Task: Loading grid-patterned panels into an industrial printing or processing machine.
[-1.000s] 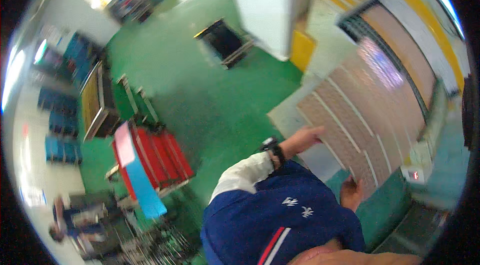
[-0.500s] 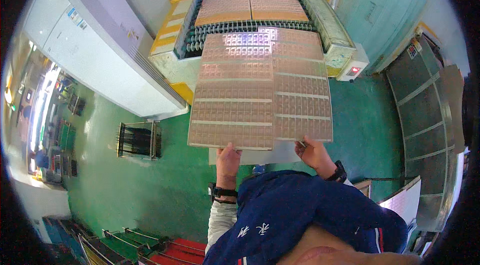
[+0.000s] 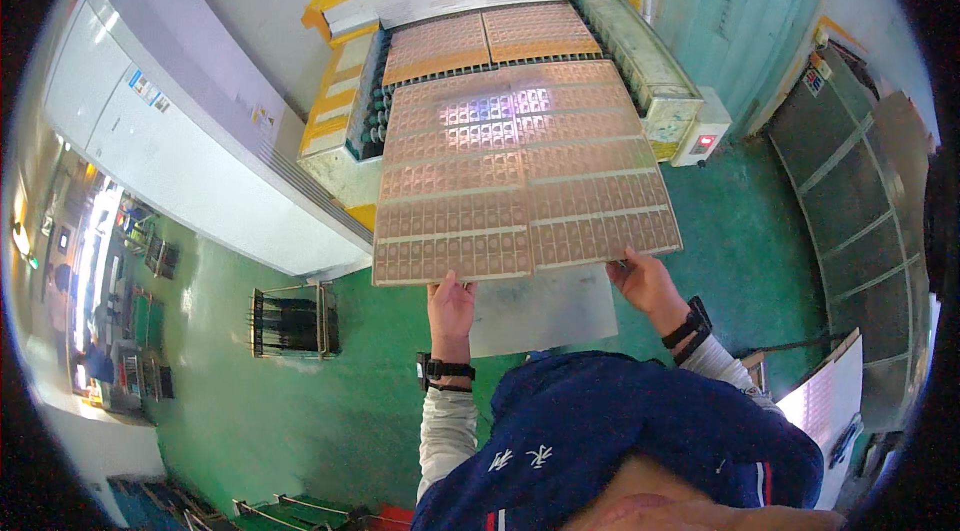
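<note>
Two copper-coloured circuit board panels with a grid pattern lie side by side, their far ends over the roller conveyor [image 3: 372,121]. My left hand [image 3: 452,311] pinches the near edge of the left circuit board panel [image 3: 450,191], thumb on top. At the near edge of the right circuit board panel [image 3: 595,156], my right hand [image 3: 648,286] is closed with its thumb up on the edge. The fingers beneath both panels are partly hidden. Farther in on the rollers lie two more panels [image 3: 540,34], next to each other.
The conveyor's side housings [image 3: 640,56] flank the rollers, and a control box [image 3: 703,131] with a red display sits at right. A tall white cabinet [image 3: 200,131] stands left. On the green floor is a small rack [image 3: 293,321]; dark framed panels [image 3: 850,201] lean at right.
Both held panels have moved forward over the rollers, covering more of them. Their far edges now line up more closely, near the panels ahead. My hands have spread slightly apart.
</note>
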The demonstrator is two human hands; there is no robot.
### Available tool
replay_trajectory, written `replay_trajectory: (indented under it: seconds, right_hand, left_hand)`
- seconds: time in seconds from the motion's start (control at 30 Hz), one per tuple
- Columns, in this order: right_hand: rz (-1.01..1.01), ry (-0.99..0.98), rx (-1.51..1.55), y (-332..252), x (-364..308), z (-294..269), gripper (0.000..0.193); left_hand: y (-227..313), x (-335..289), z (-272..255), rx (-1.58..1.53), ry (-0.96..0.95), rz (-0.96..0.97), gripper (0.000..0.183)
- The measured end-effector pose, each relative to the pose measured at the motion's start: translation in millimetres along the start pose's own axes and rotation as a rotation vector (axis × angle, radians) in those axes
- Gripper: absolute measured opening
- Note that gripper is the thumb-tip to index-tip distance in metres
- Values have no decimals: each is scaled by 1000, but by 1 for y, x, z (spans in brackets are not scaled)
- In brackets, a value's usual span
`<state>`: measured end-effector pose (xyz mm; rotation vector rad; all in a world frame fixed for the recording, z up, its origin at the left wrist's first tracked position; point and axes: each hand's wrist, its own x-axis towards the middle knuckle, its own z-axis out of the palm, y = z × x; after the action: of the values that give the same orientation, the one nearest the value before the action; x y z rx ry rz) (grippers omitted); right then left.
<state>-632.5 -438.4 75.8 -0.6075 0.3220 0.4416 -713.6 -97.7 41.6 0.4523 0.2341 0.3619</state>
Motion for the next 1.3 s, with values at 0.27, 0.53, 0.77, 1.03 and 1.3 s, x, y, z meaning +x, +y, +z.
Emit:
replay_trajectory:
  seconds: [0.27, 0.53, 0.77, 1.03, 1.3]
  right_hand:
    - [-43, 68, -1, 3, -1, -27, 11]
    - [-35, 88, -8, 8, 8, -47, 14]
    - [-44, 83, 31, 13, 12, -54, 16]
    - [-60, 97, 21, 18, 19, -75, 18]
    - [-54, 96, -35, 17, 22, -85, 19]
  left_hand:
    - [-13, -1, -19, -6, -10, 14, 22]
    - [-22, 9, -36, 1, 32, 2, 20]
    - [-24, 8, -31, -21, -15, -7, 19]
    - [-33, 13, -45, -21, -41, -13, 19]
    - [-39, 6, -46, -13, -29, -30, 23]
